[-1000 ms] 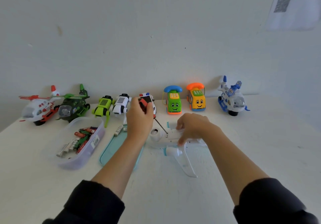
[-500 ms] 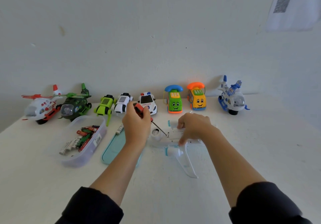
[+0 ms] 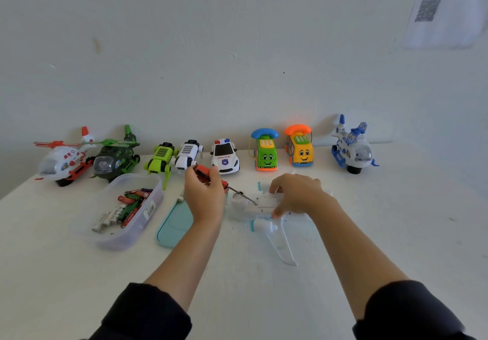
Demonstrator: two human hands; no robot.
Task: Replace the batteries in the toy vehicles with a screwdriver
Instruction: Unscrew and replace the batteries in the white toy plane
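A white toy airplane [image 3: 277, 231] lies upside down in the middle of the white table, one wing pointing toward me. My right hand [image 3: 298, 194] presses on its belly and holds it still. My left hand [image 3: 204, 197] grips a red-handled screwdriver [image 3: 211, 177]; the metal shaft slants down to the right and its tip touches the airplane's underside near the battery cover. A clear plastic tub of batteries [image 3: 124, 207] stands to the left, and one loose battery [image 3: 181, 196] lies beside my left hand.
A teal lid [image 3: 175, 223] lies under my left wrist. Along the wall stand two toy helicopters [image 3: 79, 157], a green and a white robot car [image 3: 174, 155], a police car [image 3: 225, 156], a green and an orange phone car [image 3: 282, 149] and a blue-white airplane [image 3: 352, 147].
My left hand has lowered and tilted the screwdriver, so the handle dropped from in front of the police car and the tip slid right along the airplane's belly. My right hand stayed put.
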